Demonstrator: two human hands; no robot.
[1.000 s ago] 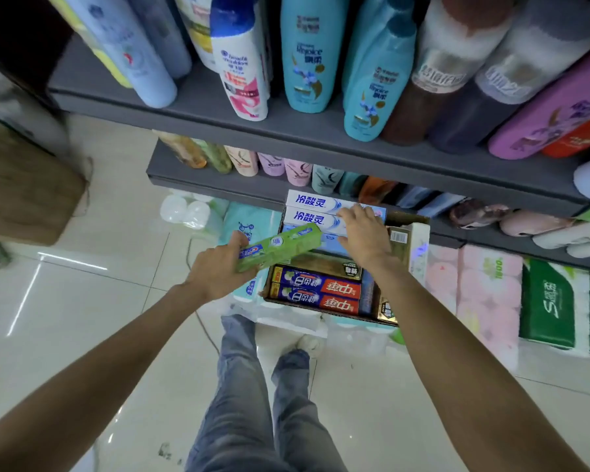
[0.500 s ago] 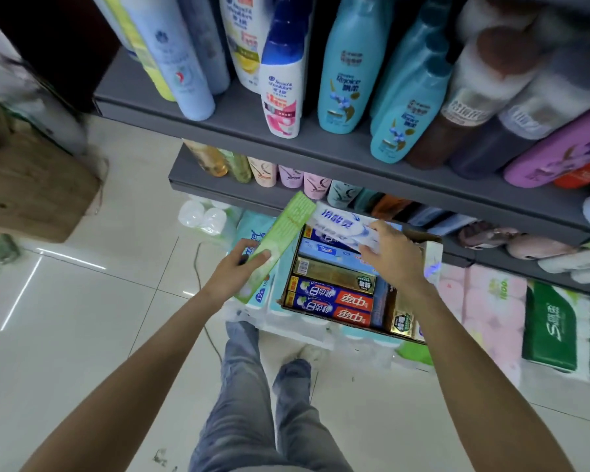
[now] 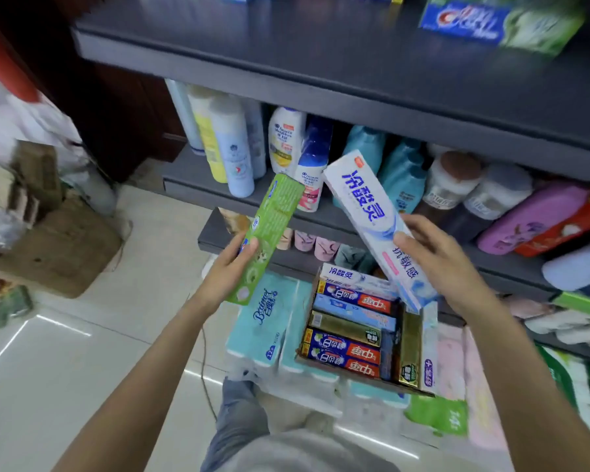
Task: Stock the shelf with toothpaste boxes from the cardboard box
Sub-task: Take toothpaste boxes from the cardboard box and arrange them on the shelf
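Dark grey shelf across the top of the frame, mostly bare at its front, one blue and green toothpaste box blurred at upper right. Tier below crowded with shampoo bottles. Open cardboard box at lower centre, resting on pale blue tissue packs, packed with flat-lying toothpaste boxes in blue-red, gold and white.

White and blue toothpaste box raised at centre right, tilted with its top end toward upper left, large blue characters down its face. Gripped near its lower half by right hand: thumb on the printed face, fingers spread and wrapped behind. Green toothpaste box held at centre, near upright, leaning slightly right, small white print along its side. Left hand curled round its lower third, thumb over the front edge. Both boxes clear of carton and shelf, apart from each other.

Handling, as judged: light, rigid card sleeves, glossy and likely somewhat slippery, corners liable to crush under a hard squeeze. Best taken across the narrow faces near mid-length; present grips low, so the upper ends may swing. Next step judged: lifting both to the upper tier and laying them flat
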